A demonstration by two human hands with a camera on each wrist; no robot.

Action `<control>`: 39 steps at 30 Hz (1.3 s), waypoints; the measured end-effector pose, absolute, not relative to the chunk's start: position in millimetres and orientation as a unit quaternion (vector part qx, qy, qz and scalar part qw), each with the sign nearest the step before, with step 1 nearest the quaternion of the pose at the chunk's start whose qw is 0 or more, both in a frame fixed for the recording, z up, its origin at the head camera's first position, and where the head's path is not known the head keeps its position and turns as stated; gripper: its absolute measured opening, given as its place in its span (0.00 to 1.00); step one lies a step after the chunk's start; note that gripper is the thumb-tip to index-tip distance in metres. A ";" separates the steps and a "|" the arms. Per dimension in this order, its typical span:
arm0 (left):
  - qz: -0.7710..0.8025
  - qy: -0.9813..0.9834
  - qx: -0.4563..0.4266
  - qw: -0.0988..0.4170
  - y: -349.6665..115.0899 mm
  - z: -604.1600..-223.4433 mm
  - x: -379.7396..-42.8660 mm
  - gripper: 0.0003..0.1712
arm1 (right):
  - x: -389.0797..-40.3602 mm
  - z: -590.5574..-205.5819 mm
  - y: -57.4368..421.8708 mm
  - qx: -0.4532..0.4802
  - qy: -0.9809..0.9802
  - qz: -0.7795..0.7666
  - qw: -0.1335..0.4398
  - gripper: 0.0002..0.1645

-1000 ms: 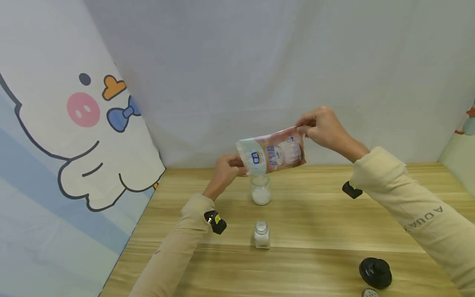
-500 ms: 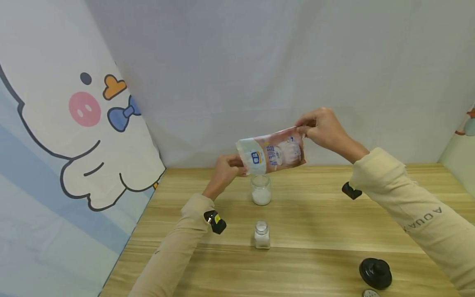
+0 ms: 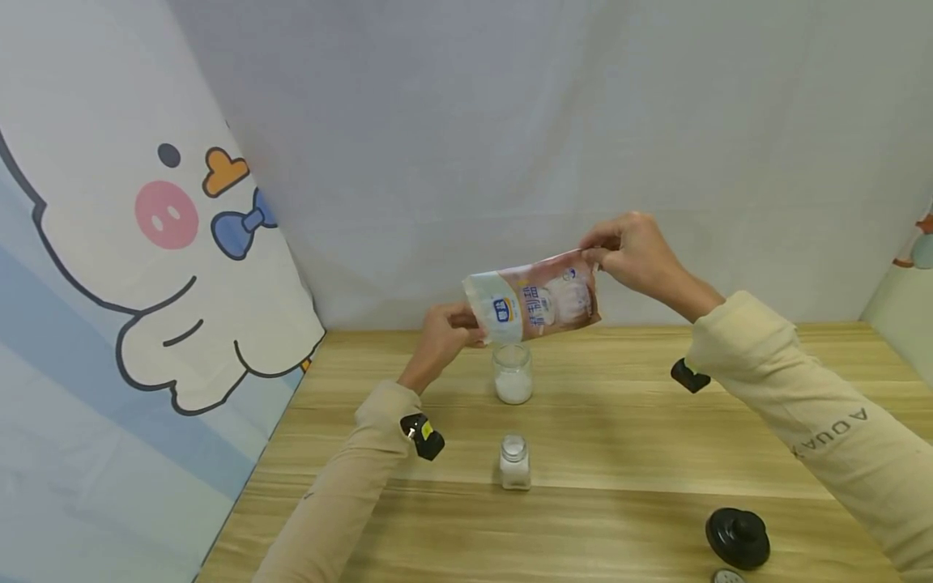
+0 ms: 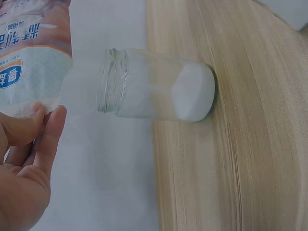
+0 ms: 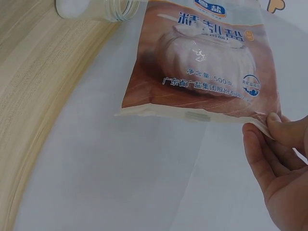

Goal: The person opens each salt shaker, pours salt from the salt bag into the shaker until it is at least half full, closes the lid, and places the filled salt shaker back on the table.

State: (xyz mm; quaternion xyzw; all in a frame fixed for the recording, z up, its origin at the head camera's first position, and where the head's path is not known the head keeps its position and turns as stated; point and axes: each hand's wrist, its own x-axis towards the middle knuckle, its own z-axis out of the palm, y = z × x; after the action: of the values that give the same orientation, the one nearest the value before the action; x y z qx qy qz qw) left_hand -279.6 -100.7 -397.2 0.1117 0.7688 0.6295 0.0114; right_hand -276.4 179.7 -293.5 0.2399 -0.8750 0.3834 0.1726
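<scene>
A salt bag (image 3: 543,298), pinkish brown with a pale blue-white end, is held tilted above the table. My left hand (image 3: 439,338) pinches its lower, pale end. At the higher brown end, my right hand (image 3: 632,253) pinches one corner between thumb and fingers, as the right wrist view shows on the bag's sealed edge (image 5: 187,114). Directly under the pale end stands an open glass jar (image 3: 513,380), its rim close below the bag. White salt (image 4: 193,91) fills the jar's lower part. The bag's mouth is hidden in the head view.
Nearer on the wooden table (image 3: 605,453) stands a smaller open glass bottle (image 3: 515,465) with white contents. A round black lid (image 3: 738,538) lies at the front right, beside a perforated metal cap (image 3: 728,576). A grey-white cloth (image 3: 510,121) hangs behind the table.
</scene>
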 end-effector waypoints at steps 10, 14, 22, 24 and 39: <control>0.628 0.770 0.110 0.011 -101.1 -397.8 -279.7 0.14 | -276.3 -293.6 179.2 0.240 -0.875 0.383 0.174 0.08; 0.625 0.773 0.110 0.007 -100.8 -398.0 -279.1 0.13 | -276.2 -293.5 179.1 0.241 -0.875 0.381 0.174 0.08; 0.626 0.771 0.117 0.004 -99.9 -398.6 -279.4 0.13 | -276.8 -293.7 180.2 0.246 -0.875 0.377 0.177 0.07; 0.626 0.771 0.118 0.005 -99.6 -399.1 -279.0 0.13 | -276.3 -294.7 180.8 0.248 -0.876 0.374 0.178 0.07; 0.627 0.770 0.113 0.029 -98.1 -399.0 -278.4 0.15 | -272.2 -295.0 182.4 0.237 -0.879 0.379 0.169 0.08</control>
State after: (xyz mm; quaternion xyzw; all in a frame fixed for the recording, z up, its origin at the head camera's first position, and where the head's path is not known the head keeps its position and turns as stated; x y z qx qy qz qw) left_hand -278.4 -98.1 -399.0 0.1125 0.7700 0.6274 0.0288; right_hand -272.2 182.4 -295.0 0.2366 -0.8785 0.3788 0.1695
